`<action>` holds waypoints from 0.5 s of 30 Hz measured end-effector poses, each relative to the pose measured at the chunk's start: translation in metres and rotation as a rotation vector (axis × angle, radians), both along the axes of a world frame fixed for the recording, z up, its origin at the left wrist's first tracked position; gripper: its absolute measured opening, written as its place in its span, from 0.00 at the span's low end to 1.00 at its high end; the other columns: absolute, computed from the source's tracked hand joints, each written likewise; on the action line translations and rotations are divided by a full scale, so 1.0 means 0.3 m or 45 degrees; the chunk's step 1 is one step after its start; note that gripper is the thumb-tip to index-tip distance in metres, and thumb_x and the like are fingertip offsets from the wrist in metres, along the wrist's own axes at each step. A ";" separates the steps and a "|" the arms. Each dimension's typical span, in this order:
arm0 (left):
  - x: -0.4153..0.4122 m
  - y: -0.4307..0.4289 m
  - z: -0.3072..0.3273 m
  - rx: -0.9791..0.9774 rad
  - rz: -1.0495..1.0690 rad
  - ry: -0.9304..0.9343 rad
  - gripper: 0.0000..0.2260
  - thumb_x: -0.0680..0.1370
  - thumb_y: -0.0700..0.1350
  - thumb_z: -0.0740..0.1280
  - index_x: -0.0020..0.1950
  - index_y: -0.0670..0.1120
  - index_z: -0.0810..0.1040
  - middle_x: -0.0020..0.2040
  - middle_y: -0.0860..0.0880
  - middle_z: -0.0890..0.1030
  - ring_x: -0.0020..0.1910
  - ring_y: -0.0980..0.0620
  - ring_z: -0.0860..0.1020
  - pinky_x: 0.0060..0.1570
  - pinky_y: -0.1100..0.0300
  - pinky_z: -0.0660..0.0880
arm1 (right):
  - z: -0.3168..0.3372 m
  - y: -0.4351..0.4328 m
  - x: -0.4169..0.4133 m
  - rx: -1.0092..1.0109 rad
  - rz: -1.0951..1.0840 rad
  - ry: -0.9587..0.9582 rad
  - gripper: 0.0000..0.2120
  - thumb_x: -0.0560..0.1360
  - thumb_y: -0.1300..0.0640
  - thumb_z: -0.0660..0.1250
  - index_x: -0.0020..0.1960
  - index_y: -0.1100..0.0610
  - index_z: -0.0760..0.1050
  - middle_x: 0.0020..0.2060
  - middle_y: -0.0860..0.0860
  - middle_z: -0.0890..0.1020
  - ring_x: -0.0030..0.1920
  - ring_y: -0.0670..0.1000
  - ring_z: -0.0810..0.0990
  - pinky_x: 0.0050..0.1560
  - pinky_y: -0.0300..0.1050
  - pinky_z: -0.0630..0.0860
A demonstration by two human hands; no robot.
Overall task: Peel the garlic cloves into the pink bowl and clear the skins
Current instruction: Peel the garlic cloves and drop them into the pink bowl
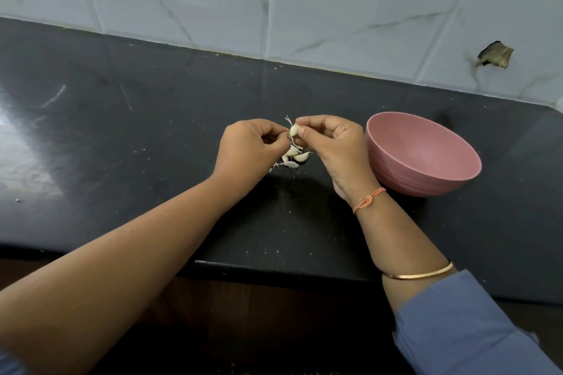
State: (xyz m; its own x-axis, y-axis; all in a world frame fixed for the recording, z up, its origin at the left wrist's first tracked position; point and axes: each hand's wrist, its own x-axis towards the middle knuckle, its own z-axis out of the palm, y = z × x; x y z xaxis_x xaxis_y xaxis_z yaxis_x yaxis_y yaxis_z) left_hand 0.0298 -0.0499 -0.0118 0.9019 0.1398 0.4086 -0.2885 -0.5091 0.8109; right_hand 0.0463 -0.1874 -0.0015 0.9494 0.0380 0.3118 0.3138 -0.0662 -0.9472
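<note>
Nearest us, at the lower right, a blue sleeve (457,329) ends beside a thin gold bangle (420,274), and both bare forearms reach out over the front edge of the dark tabletop (152,131). Farther along, an orange thread (368,199) is tied round the right wrist. Above the middle of the tabletop we see the hands meet. The right hand (332,146) has its fingers curled and pinches a pale clove (293,130) between thumb and fingertips. The left hand (246,149), also curled, pinches a strip (291,141) of skin hanging from that clove. Under and between the hands, a few more cloves (301,157) lie on the tabletop with loose skins (288,164) among them. Just right of the right hand stands the pink bowl (426,173), mouth up. Beyond it the tabletop runs to a pale marbled tile wall (335,9), where we see a broken hole (495,55) at the far right.
</note>
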 end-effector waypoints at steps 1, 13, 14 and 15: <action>0.001 0.000 -0.001 0.016 0.010 -0.004 0.06 0.75 0.43 0.68 0.44 0.52 0.84 0.36 0.58 0.82 0.36 0.59 0.80 0.38 0.66 0.77 | 0.000 0.000 -0.001 -0.007 0.004 -0.005 0.06 0.72 0.70 0.68 0.48 0.64 0.80 0.40 0.55 0.83 0.39 0.47 0.83 0.45 0.40 0.80; 0.002 0.001 0.003 -0.033 0.092 -0.067 0.06 0.76 0.42 0.67 0.45 0.47 0.84 0.36 0.60 0.80 0.34 0.63 0.78 0.35 0.74 0.73 | 0.008 0.004 -0.012 -0.057 0.129 -0.007 0.13 0.70 0.72 0.69 0.47 0.58 0.73 0.40 0.51 0.82 0.40 0.43 0.82 0.43 0.37 0.79; 0.003 0.004 0.004 -0.046 0.102 -0.070 0.06 0.76 0.42 0.67 0.45 0.48 0.84 0.35 0.60 0.79 0.34 0.64 0.77 0.35 0.74 0.72 | 0.007 0.004 -0.012 -0.064 0.140 0.004 0.13 0.70 0.72 0.69 0.48 0.57 0.73 0.39 0.51 0.82 0.39 0.43 0.82 0.42 0.37 0.79; 0.005 0.007 0.006 -0.064 0.115 -0.068 0.06 0.76 0.42 0.67 0.45 0.48 0.83 0.35 0.60 0.79 0.33 0.66 0.77 0.34 0.75 0.71 | 0.006 0.004 -0.012 -0.069 0.147 0.018 0.13 0.70 0.72 0.69 0.48 0.57 0.73 0.39 0.51 0.82 0.38 0.43 0.82 0.42 0.37 0.78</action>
State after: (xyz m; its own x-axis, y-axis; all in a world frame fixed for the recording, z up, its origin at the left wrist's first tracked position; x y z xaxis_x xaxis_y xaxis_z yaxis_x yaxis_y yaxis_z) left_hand 0.0313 -0.0479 -0.0099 0.8620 0.2411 0.4459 -0.2864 -0.4942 0.8208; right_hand 0.0428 -0.1861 0.0002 0.9420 0.1637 0.2931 0.3091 -0.0820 -0.9475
